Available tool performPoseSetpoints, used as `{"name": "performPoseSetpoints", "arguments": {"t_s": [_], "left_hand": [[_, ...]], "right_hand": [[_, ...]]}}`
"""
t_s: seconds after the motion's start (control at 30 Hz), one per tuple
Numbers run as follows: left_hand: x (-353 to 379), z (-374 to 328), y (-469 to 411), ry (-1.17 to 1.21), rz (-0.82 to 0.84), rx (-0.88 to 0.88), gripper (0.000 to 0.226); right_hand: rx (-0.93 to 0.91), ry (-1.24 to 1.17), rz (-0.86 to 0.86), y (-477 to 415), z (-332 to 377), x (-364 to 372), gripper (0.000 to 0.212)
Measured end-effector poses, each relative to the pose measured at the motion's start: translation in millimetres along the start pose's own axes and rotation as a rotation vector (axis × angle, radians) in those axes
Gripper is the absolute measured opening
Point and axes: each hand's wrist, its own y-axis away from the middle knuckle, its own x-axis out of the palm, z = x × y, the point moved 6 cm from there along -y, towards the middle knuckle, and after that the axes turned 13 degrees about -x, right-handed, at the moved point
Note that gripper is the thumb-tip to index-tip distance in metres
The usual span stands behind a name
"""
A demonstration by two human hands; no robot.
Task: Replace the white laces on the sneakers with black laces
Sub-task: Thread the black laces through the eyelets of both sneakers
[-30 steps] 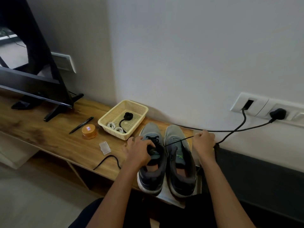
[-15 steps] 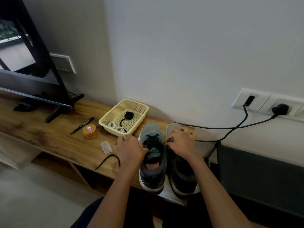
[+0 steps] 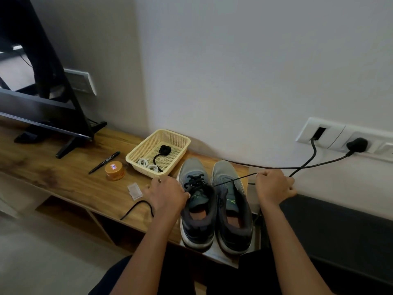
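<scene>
At lower centre of the frame, the thin black fabric lace (image 3: 236, 179) runs taut from the grey mesh left sneaker (image 3: 192, 167) to the right hand (image 3: 274, 186), which pinches it in curled fingers. The left hand (image 3: 168, 194) rests against that sneaker; I cannot tell its grip. I judge the lace light, limp and slippery: hold it near the end.

Matt wood-grain shelf (image 3: 63, 179); perforated plastic basket (image 3: 136, 158); mesh-cloth sneakers (image 3: 212, 177).
</scene>
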Motion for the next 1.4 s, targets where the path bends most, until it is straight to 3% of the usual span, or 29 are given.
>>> {"name": "performPoseSetpoints", "arguments": {"t_s": [0.13,0.27,0.33,0.47,0.77,0.97,1.2,1.4], "left_hand": [[-2,1,2,0.057,0.059,-0.002,0.023],[1,4,-5,0.225,0.131,0.023,0.017],[1,4,-7,0.216,0.119,0.053,0.010],[3,0,-4,0.192,0.172,0.079,0.009],[2,9,-13,0.222,0.156,0.014,0.028],[10,24,-25,0.316,0.257,-0.080,0.027],[14,19,-24,0.310,0.287,-0.016,0.027],[12,11,-22,0.351,0.327,0.085,0.015]], "right_hand": [[-0.053,-0.035,0.004,1,6,5,0.021],[-0.392,-0.027,0.234,12,41,19,0.040],[-0.543,-0.036,0.376,25,60,27,0.033],[-0.640,0.002,0.587,44,77,42,0.018],[-0.697,0.039,0.538,46,79,44,0.024],[-0.512,0.161,0.409,18,49,26,0.020],[-0.513,0.193,0.442,23,48,32,0.018],[-0.643,0.014,0.598,40,68,47,0.014]]}}
